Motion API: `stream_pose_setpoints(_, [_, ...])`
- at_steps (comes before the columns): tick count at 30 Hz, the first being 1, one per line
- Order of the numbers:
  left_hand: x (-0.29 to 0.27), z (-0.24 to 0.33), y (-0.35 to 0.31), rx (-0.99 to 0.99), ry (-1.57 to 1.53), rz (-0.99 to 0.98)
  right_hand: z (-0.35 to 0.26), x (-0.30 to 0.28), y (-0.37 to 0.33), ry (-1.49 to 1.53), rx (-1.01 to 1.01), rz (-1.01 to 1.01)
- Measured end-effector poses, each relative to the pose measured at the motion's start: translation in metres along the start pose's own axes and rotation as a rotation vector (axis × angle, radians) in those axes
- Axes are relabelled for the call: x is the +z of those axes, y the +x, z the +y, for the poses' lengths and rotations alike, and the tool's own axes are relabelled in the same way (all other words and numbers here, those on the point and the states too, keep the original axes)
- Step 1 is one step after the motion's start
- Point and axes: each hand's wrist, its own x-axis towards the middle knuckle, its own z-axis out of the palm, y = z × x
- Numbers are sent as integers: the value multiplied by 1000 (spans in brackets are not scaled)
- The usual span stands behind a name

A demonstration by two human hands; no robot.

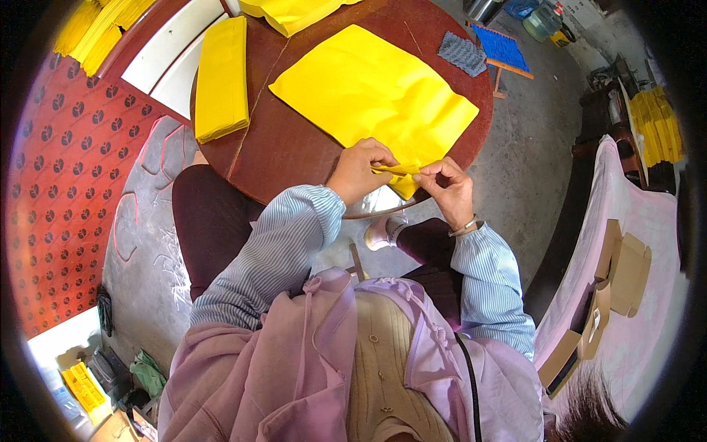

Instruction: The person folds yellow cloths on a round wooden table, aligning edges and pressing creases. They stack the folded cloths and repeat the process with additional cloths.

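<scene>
A flat, rectangular yellow fabric bag (372, 92) lies across the round reddish-brown table (258, 166). Its near edge is bunched and folded up between my two hands. My left hand (361, 171) pinches the fold from the left, fingers curled over it. From the right, my right hand (449, 184) grips the same edge between thumb and fingers. A corner of the bag hangs past the table's near rim, below my hands. To the left lies a folded stack of yellow fabric (222, 81); more yellow fabric (294, 13) sits at the far edge.
A grey knitted cloth (462, 54) lies at the table's right rim, beside a small blue-topped stool (502, 50). At far right stands a cloth-covered seat (626, 324) with open cardboard boxes (626, 272). More yellow stacks (654, 125) lie behind it. Pink cord (136, 221) trails on the left floor.
</scene>
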Motion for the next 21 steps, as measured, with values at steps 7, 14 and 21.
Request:
stream_pose_setpoints(7, [6, 0, 3, -31, -43, 81, -12, -4, -4, -175, -26, -70])
stream_pose_setpoints(14, [5, 6, 4, -119, 1, 55, -27, -19, -9, -273, -192, -227])
stream_pose_setpoints(21, [4, 9, 3, -109, 4, 62, -23, -18, -5, -455, -280, -278])
